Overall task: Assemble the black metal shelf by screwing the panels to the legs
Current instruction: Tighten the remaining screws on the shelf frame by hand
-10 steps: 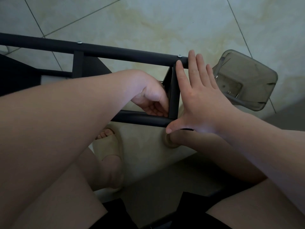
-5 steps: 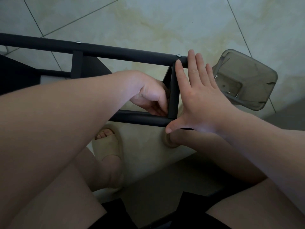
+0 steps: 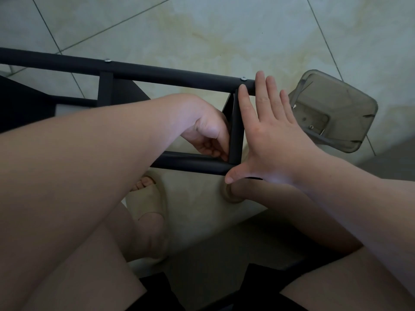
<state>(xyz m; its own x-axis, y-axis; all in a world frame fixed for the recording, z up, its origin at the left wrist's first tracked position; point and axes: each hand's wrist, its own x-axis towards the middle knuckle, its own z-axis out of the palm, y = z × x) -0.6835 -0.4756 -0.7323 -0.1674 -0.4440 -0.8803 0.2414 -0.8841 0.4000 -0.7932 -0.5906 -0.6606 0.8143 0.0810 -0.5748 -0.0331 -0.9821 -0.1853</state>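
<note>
Head view, left to right: black metal shelf (image 3: 157, 72) lies on its side on the tiled floor, two legs running from the left edge. Left hand (image 3: 208, 133) has its fingers curled at the joint of panel edge (image 3: 235, 135) and nearer leg (image 3: 190, 162); cannot tell what it pinches. Right hand (image 3: 276, 140), fingers straight and spread, presses flat against the panel edge. Grey tray (image 3: 350, 97) sits just right, holding a screw (image 3: 311, 126).

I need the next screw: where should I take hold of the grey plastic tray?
Probably pinch the grey plastic tray by its raised rim on the edge nearest the right hand, coming from above, thumb inside: it sits open side up on the floor, so that thin wall is the handiest grip, and the screw stays in.
</note>
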